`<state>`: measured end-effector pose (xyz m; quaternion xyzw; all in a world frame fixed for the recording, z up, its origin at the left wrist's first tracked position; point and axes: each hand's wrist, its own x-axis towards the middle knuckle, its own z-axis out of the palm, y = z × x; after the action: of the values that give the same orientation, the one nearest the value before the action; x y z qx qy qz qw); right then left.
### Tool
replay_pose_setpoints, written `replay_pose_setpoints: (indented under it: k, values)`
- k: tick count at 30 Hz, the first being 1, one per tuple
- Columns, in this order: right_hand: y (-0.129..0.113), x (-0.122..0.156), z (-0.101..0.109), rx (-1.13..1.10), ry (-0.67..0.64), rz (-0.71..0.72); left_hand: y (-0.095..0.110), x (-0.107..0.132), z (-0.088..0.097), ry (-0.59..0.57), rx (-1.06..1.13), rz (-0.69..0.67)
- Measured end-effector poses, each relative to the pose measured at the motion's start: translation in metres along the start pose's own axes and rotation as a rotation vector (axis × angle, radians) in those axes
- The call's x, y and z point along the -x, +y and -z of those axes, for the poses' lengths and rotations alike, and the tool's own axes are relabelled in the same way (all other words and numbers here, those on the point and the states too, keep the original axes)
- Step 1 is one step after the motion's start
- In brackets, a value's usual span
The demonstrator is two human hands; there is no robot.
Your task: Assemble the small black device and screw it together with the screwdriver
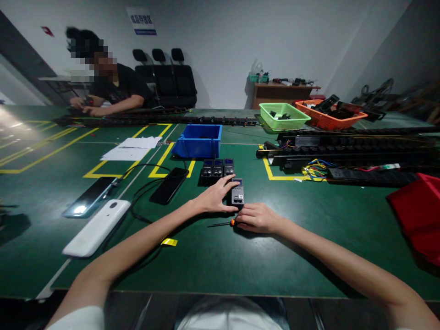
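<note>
A small grey device [237, 192] with a little screen at its top and ports at its lower end is on the green table in front of me. My left hand [216, 197] grips it from the left, with fingers at its top and the thumb by its lower edge. Close to the device's lower right corner, my right hand [257, 217] is closed with its fingers bent. A screwdriver [222, 224] with a thin dark shaft and an orange part sticks out leftward from under those fingers; its handle is hidden. Three similar dark devices [217, 168] stand just behind.
Behind them is a blue bin [201, 141]. To the left lie a dark phone [169, 185], another phone [91, 197], a white case-like object [98, 228] and cables. Black rails with wires [316, 169] and a red bin [417, 215] are right. A co-worker [117, 89] sits far left.
</note>
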<state>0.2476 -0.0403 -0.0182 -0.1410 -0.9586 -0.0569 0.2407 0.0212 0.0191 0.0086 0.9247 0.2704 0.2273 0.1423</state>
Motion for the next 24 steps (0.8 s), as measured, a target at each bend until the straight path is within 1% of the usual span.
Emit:
replay_pose_setpoints:
  k: [4,9,17,24]
  values:
    - [0.0009,0.0003,-0.0002,0.003,-0.006,-0.012,-0.0043,0.0015,-0.0085,0.032,0.072,-0.011]
    - [0.0017,0.0006,0.0002,-0.032,0.015,-0.046,-0.0089,0.0014,-0.0122,0.074,0.117,-0.012]
    - [0.0016,-0.0009,0.0011,-0.086,0.059,-0.095,-0.0081,0.0025,-0.0093,0.114,0.104,0.000]
    - [0.0025,-0.0005,-0.0006,-0.092,0.055,-0.114,-0.0060,0.0012,-0.0088,0.091,0.096,0.023]
